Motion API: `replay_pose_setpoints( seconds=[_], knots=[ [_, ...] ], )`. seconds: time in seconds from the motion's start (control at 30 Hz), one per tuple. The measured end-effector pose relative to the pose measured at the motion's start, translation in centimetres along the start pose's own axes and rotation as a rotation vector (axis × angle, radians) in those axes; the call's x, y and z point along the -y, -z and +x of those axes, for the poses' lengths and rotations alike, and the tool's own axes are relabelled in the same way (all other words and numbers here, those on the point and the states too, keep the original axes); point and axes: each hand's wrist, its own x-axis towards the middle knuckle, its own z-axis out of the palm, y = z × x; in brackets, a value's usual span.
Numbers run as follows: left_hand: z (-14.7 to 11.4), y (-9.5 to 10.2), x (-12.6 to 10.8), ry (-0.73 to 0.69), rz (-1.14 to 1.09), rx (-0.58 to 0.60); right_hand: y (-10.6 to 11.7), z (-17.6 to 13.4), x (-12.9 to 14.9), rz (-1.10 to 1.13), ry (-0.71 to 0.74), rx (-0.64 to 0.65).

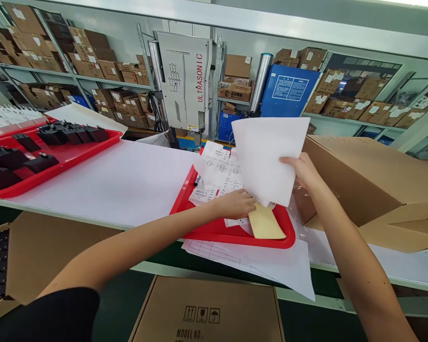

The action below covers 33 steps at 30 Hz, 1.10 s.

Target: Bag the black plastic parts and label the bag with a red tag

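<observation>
"Fingers of the right hand (302, 169), in the head view: what are they doing?"

"Pinching a white sheet (264, 152) by its right side, holding it up over the right part of the red tray (217, 234)."

"And the left hand (234, 204)?"

"Curled over the tray by the sheet's lower edge, just beside the yellow paper (267, 224). Whether it grips anything, one cannot tell."

"How might the person do this well?"

"Probably with a light pinch, to avoid creases, and the sheet tilted clear so the printed slips (214, 164) don't drag along."
</observation>
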Motion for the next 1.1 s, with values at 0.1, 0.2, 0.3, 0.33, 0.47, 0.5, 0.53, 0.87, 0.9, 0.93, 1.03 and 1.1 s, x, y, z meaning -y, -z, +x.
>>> replay_pose_setpoints(
  seconds=[0.1, 0.2, 0.3, 0.33, 0.47, 0.5, 0.53, 0.87, 0.9, 0.93, 1.03, 1.1],
  knots=[
    [0.7, -0.1, 0.5, -0.056, -0.056, -0.034, 0.1, 0.3, -0.2, -0.122, 0.031, -0.031],
    [-1.6, 0.4, 1.3, 0.117, -0.319, -0.123, 0.9, 0.7, -0.7, -0.181, 0.056, -0.074],
    [-5.4, 1.5, 1.6, 0.475, -0.665, -0.327, 1.4, 1.0, -1.2, -0.165, 0.066, -0.11],
    [-6.5, 2.0, 1.6, 0.608, -0.792, -0.421, 1.3, 1.1, -1.4, -0.159, 0.066, -0.116],
    [-9.3, 3.4, 1.5, 0.938, -1.259, -0.739, 0.6, 1.0, -1.7, -0.171, 0.076, -0.109],
    [-9.6, 3.6, 1.5, 0.976, -1.329, -0.793, 0.4, 1.0, -1.6, -0.189, 0.088, -0.105],
    [-9.9, 3.7, 1.7, 1.007, -1.375, -0.843, 0.3, 0.9, -1.4, -0.213, 0.098, -0.101],
    [-15.7, 7.4, 2.9, 1.15, -1.262, -1.408, -5.3, -4.4, 2.5, -0.79, 0.38, 0.176],
    [-16.6, 8.0, 2.8, 1.155, -1.208, -1.515, -6.9, -5.8, 2.9, -0.864, 0.421, 0.273],
    [-17.4, 8.6, 2.6, 1.149, -1.16, -1.604, -8.6, -7.3, 3.2, -0.927, 0.449, 0.364],
    [-19.3, 9.6, 2.0, 1.173, -1.169, -1.672, -13.4, -11.4, 3.2, -1.091, 0.526, 0.655],
    [-19.6, 9.4, 1.2, 1.249, -1.314, -1.524, -15.3, -13.1, 2.6, -1.177, 0.551, 0.766]
  ],
)
